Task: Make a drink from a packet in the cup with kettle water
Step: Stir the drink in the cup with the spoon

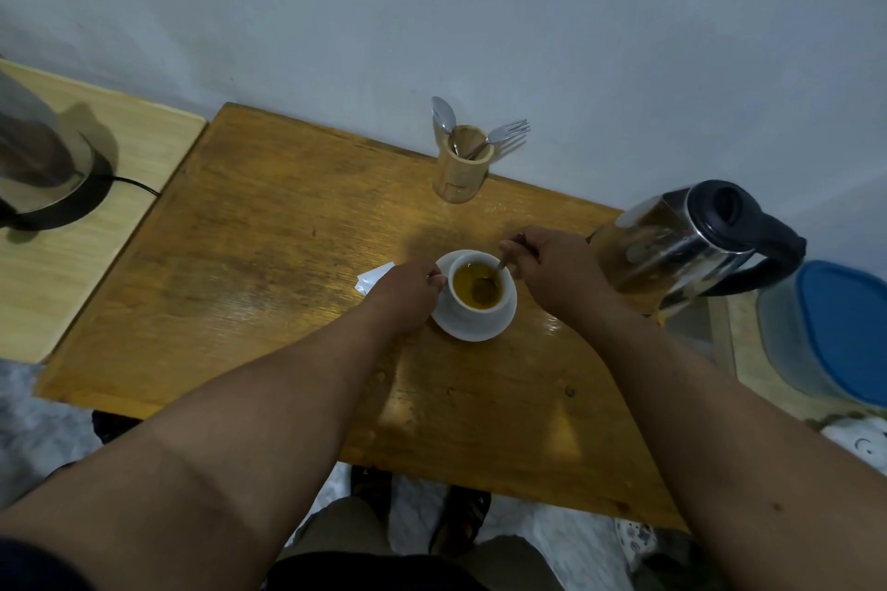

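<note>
Right hand [552, 271] is pinching the handle of a spoon [489, 283], its bowl dipping into the amber drink in the white cup [475, 302]. Left hand [408, 295] is closing on the cup's side. Cup is sitting on a saucer [480, 331] mid-table [240, 278], packet [372, 281] just left, kettle [681, 240] right

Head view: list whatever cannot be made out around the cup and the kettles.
- Cup handle: covered by the left hand.
- Spoon handle top: inside the right hand; bowl sunk in the amber drink.
- Packet: only a white corner shows beyond the left hand; print unreadable.
- Left kettle: top cut off by the frame edge.
- Right kettle: water level lost in reflections.
</note>
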